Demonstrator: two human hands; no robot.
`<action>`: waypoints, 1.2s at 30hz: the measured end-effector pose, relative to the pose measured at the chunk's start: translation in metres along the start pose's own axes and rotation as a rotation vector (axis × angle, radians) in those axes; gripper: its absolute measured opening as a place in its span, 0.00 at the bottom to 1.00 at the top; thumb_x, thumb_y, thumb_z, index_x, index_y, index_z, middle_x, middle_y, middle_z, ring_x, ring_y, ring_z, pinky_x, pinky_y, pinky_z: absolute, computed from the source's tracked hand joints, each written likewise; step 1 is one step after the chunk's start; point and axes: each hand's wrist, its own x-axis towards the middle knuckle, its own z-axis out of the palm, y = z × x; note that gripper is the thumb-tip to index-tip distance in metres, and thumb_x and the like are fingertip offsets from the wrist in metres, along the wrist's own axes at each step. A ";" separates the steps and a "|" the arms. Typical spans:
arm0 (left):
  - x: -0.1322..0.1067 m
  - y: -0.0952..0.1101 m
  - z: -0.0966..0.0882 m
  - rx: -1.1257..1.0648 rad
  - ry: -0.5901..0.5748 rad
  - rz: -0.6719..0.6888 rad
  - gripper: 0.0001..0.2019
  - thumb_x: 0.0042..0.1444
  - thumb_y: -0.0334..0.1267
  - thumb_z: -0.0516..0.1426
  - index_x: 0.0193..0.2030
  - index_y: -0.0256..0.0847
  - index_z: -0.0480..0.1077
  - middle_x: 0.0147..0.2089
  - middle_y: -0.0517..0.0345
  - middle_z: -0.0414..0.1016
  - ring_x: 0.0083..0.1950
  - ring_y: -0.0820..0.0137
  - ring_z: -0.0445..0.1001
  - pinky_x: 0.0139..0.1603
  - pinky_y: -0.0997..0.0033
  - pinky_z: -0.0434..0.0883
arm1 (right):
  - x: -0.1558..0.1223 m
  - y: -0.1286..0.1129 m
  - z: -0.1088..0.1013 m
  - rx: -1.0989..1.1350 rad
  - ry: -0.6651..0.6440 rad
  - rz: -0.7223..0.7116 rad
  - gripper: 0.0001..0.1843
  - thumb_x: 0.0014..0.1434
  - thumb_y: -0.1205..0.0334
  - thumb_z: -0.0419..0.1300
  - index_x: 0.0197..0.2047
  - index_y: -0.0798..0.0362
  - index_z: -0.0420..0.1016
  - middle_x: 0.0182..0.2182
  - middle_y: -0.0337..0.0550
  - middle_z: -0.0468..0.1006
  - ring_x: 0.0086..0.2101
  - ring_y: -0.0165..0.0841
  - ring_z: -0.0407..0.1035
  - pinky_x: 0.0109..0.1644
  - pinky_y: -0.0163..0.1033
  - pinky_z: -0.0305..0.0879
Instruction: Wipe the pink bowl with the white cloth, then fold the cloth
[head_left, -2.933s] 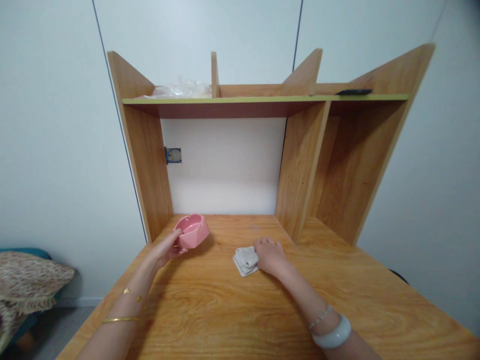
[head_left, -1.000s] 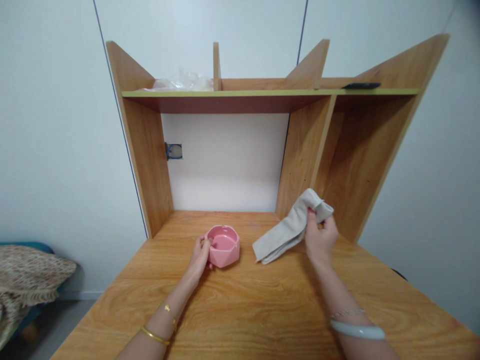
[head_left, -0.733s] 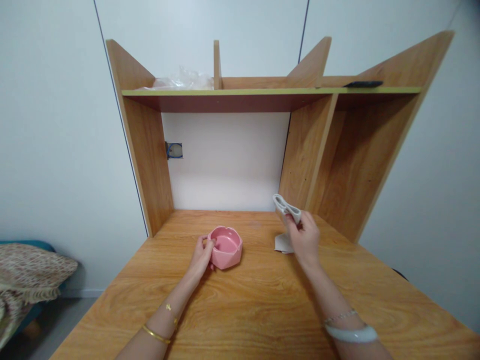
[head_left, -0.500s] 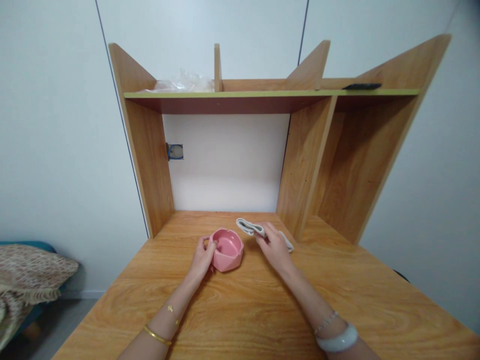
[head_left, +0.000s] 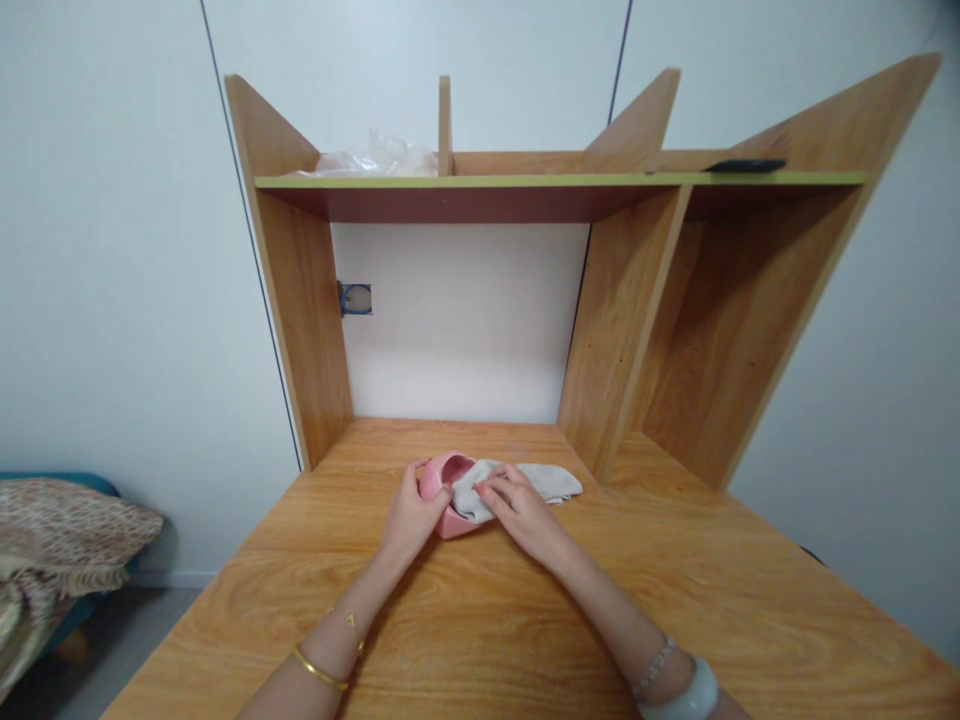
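Note:
A pink faceted bowl, perhaps an ashtray, (head_left: 448, 470) rests on the wooden desk. My left hand (head_left: 414, 508) grips its left side, thumb at the near rim. A light grey cloth (head_left: 551, 480) lies partly over the bowl's right side and opening, its other end trailing right over the desk. My right hand (head_left: 525, 510) is closed on the cloth at the bowl's right rim, fingertips pressing it there. The cloth hides much of the bowl's inside.
Around the back of the desk (head_left: 480, 620) stands a wooden shelf unit (head_left: 480, 205). On its top shelf are a clear plastic bag (head_left: 379, 158) and a flat black object (head_left: 746, 165). An open wall socket box (head_left: 355, 299) shows at left, above a patterned cushion (head_left: 67, 530) lower down.
My right hand has brought the folded cloth left and down onto the bowl, where it now drapes over the rim. My left hand keeps its hold on the bowl.

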 end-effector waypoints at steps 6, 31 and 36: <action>-0.010 0.013 0.003 0.084 -0.066 0.115 0.23 0.41 0.35 0.58 0.47 0.41 0.64 0.44 0.52 0.71 0.47 0.62 0.68 0.49 0.63 0.61 | 0.001 0.018 0.020 0.036 0.191 0.223 0.42 0.44 0.59 0.60 0.59 0.57 0.45 0.47 0.53 0.63 0.48 0.40 0.59 0.50 0.44 0.56; -0.032 0.039 -0.002 0.727 -0.293 0.464 0.35 0.48 0.47 0.53 0.62 0.49 0.45 0.45 0.54 0.63 0.38 0.63 0.69 0.37 0.66 0.66 | -0.003 0.015 -0.001 0.074 0.134 0.131 0.39 0.49 0.63 0.52 0.63 0.52 0.40 0.24 0.36 0.70 0.25 0.32 0.65 0.31 0.34 0.59; -0.025 0.028 0.002 0.332 -0.165 0.440 0.37 0.50 0.48 0.53 0.63 0.44 0.38 0.49 0.51 0.59 0.46 0.64 0.66 0.42 0.65 0.65 | 0.004 0.020 0.010 0.304 0.361 0.251 0.36 0.50 0.63 0.51 0.61 0.54 0.43 0.33 0.42 0.72 0.34 0.34 0.67 0.40 0.39 0.62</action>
